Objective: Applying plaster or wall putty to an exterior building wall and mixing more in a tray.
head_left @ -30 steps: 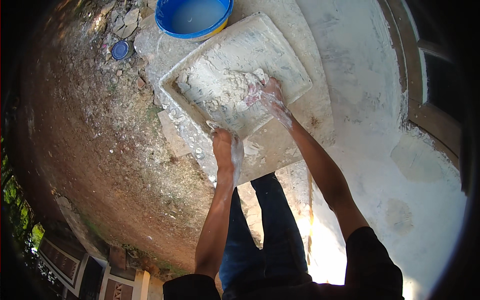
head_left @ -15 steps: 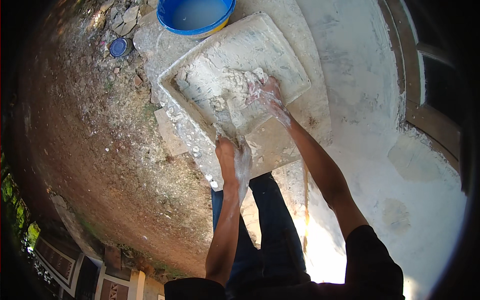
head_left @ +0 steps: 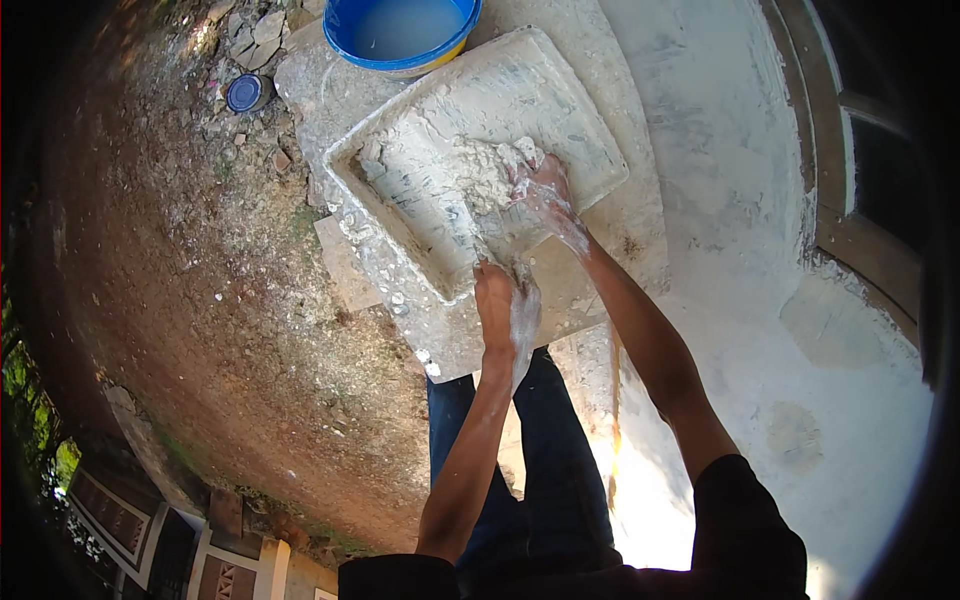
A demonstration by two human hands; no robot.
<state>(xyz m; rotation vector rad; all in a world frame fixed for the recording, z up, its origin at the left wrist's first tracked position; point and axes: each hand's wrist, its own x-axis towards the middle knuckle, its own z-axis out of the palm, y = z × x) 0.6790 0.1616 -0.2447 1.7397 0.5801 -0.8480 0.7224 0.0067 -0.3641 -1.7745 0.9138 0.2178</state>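
A shallow square tray (head_left: 600, 125), coated in white plaster, lies turned at an angle in front of me. Against its near edge is my left hand (head_left: 508, 300), closed round the handle end of a flat, plaster-smeared scraper (head_left: 462, 228). The blade lies on the tray bottom, and its exact shape is hard to make out under the coating. My right hand (head_left: 548, 190), white to the wrist, has its fingers curled into a thick heap of wet plaster (head_left: 482, 172) in the middle of the tray. The fingertips are partly hidden in the heap.
Beyond the tray stands a blue-rimmed basin (head_left: 400, 30) of cloudy water. Tray and basin rest on a splattered board (head_left: 620, 235). A small blue-topped can (head_left: 245, 93) and broken stones (head_left: 255, 40) lie on the dirt at left. A whitish wall (head_left: 730, 190) rises at right.
My left hand has moved right with the scraper, drawing plaster across and baring more of the tray's left bottom. My right hand has shifted slightly right, still in the heap.
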